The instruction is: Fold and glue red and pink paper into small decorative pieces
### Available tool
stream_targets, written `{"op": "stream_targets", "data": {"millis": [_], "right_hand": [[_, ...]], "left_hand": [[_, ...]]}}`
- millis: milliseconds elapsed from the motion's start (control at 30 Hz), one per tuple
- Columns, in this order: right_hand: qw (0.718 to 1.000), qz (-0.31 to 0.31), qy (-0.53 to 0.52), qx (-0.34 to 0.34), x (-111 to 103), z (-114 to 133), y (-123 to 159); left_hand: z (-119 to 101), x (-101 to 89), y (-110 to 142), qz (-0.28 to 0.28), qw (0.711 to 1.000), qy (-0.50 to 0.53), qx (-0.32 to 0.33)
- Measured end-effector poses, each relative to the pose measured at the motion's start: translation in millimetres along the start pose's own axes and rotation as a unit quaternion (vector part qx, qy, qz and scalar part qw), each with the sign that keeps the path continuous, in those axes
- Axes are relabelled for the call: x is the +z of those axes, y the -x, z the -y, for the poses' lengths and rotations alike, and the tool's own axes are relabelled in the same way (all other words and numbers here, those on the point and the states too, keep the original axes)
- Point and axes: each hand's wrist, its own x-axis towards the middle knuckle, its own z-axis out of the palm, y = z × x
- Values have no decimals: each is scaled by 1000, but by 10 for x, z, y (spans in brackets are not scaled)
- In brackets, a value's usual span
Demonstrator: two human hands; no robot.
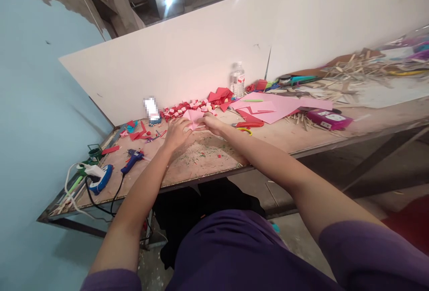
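Both my arms reach out to a small folded pink paper piece [195,117] lying on the worn wooden table [214,152]. My left hand [176,132] rests on its left edge with the fingers curled down onto it. My right hand [210,123] presses on its right side with fingers closed on the paper. Just behind the paper lies a heap of small red and pink folded pieces [182,108]. Part of the paper is hidden under my fingers.
Pink sheets [268,105] and red-handled scissors [247,124] lie to the right, with a water bottle [237,80] behind. A blue glue gun [132,159] and a white and blue glue gun [97,175] sit at the left. A purple box [328,118] and wooden sticks [351,69] lie far right. A white board [217,45] backs the table.
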Motion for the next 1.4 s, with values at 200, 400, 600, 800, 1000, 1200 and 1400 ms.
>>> {"op": "stream_targets", "data": {"millis": [200, 400, 600, 800, 1000, 1200, 1400], "right_hand": [[996, 84, -30, 14, -11, 55, 86], [993, 115, 13, -11, 11, 38, 123], [997, 78, 17, -21, 13, 53, 95], [997, 60, 23, -30, 5, 92, 89], [996, 67, 48, -31, 12, 92, 129], [992, 75, 93, -31, 57, 183, 188], [989, 48, 130, -49, 163, 478, 393]], "left_hand": [[26, 21, -38, -60, 968, 227, -90], [69, 33, -68, -55, 942, 306, -129], [136, 38, -112, -113, 928, 313, -168], [158, -3, -121, -89, 906, 351, -220], [68, -30, -114, -56, 904, 369, -210], [-53, -104, -122, -50, 907, 365, -206], [-352, -435, -139, -20, 916, 356, -183]]}}
